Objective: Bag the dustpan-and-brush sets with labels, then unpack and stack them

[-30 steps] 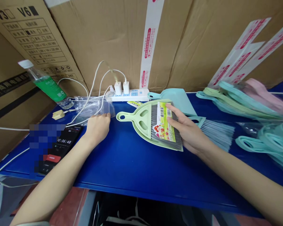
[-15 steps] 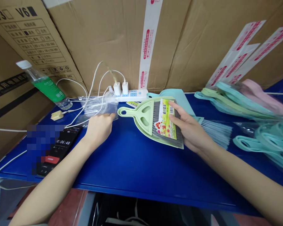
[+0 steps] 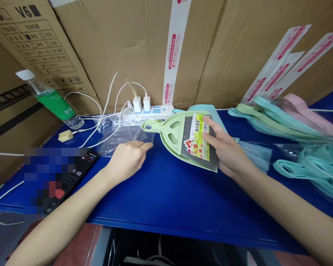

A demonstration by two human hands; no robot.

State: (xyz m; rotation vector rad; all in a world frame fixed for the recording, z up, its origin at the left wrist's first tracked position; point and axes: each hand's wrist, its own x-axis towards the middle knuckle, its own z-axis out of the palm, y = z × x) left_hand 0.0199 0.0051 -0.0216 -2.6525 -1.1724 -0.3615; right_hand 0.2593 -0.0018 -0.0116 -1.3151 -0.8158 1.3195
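Note:
My right hand [image 3: 224,147] grips a light green dustpan [image 3: 170,133] with its small brush [image 3: 187,140] nested in it, thumb and fingers at the wide end. The brush has grey bristles and wears a yellow-green printed label [image 3: 197,138]. The set is tilted above the table, its handle pointing left. My left hand [image 3: 129,160] is closed, fingertips at the edge of a clear plastic bag [image 3: 111,138] lying flat beyond it; the exact pinch is hidden. Behind the green set lie a light blue dustpan [image 3: 207,108] and pale blue brush bristles [image 3: 255,153], partly covered.
A white power strip [image 3: 163,110] with chargers and cables stands against cardboard boxes [image 3: 133,48]. To the left are a water bottle [image 3: 54,103], a yellowish plug [image 3: 65,136] and a phone [image 3: 77,173]. Bagged dustpan sets [image 3: 283,122] and turquoise ones [image 3: 308,168] lie right.
My left hand has moved right and slightly nearer, and the plastic bag's edge has spread right with it. The green set in my right hand has shifted slightly right and tilted a little.

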